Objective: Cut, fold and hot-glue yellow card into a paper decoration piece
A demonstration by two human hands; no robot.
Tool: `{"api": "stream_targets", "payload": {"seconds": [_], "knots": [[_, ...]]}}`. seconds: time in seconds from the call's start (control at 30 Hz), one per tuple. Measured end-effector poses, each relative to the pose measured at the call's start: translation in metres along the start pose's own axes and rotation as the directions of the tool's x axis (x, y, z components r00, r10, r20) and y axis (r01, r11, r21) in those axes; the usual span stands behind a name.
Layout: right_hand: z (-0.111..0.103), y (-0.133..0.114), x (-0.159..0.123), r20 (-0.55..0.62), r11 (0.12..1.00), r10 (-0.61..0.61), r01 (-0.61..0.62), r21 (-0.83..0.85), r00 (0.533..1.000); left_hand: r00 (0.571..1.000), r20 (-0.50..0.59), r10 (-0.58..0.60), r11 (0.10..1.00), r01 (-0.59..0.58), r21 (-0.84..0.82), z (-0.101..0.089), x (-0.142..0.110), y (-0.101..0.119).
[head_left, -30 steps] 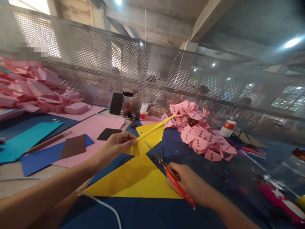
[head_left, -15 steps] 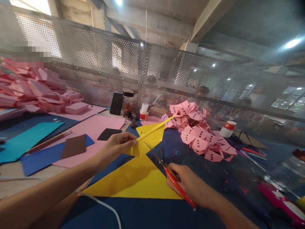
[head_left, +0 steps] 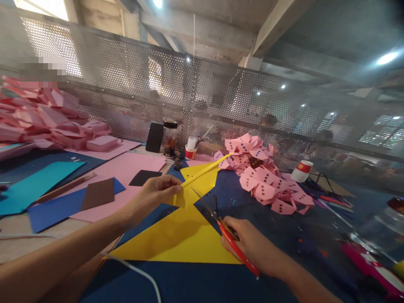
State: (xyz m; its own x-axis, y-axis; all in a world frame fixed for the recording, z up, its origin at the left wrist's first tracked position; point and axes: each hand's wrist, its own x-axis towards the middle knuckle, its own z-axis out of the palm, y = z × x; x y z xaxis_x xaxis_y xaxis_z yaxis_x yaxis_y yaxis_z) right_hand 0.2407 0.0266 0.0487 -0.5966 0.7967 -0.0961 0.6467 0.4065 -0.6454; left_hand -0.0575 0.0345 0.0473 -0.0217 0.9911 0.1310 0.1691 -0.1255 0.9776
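My left hand (head_left: 159, 190) pinches the near end of a narrow yellow strip (head_left: 208, 169) between thumb and fingers. The strip slants up and away to the right, toward the pink pieces. Under it lies a yellow sheet piece (head_left: 206, 182) with small dark dots at its far edge. Closer to me, a larger yellow triangular sheet (head_left: 179, 242) rests on the dark blue table. My right hand (head_left: 249, 240) grips red-handled scissors (head_left: 237, 249), whose blades are parted and point up-left toward the yellow pieces. Whether a blade touches the yellow sheet I cannot tell.
Pink folded pieces with dark dots (head_left: 265, 185) are heaped beyond my right hand. A larger pink pile (head_left: 53, 120) stands far left. A lidded jar (head_left: 170, 139) and a paper cup (head_left: 190, 152) stand by the perforated screen (head_left: 126, 75). A white cable (head_left: 139, 271) crosses the near edge.
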Motion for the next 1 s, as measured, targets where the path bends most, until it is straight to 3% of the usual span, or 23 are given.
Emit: {"api": "stream_targets", "payload": {"seconds": [0.37, 1.0], "knots": [[0.0013, 0.0008, 0.0019, 0.000, 0.999, 0.035, -0.035, 0.010, 0.999, 1.000, 0.000, 0.010, 1.000, -0.010, 0.014, 0.0003, -0.0001, -0.0012], [0.0018, -0.0017, 0.0041, -0.032, 0.980, 0.072, -0.077, -0.182, 0.997, 1.000, 0.000, 0.007, 1.000, -0.007, 0.027, 0.0007, 0.0001, 0.0005]]}}
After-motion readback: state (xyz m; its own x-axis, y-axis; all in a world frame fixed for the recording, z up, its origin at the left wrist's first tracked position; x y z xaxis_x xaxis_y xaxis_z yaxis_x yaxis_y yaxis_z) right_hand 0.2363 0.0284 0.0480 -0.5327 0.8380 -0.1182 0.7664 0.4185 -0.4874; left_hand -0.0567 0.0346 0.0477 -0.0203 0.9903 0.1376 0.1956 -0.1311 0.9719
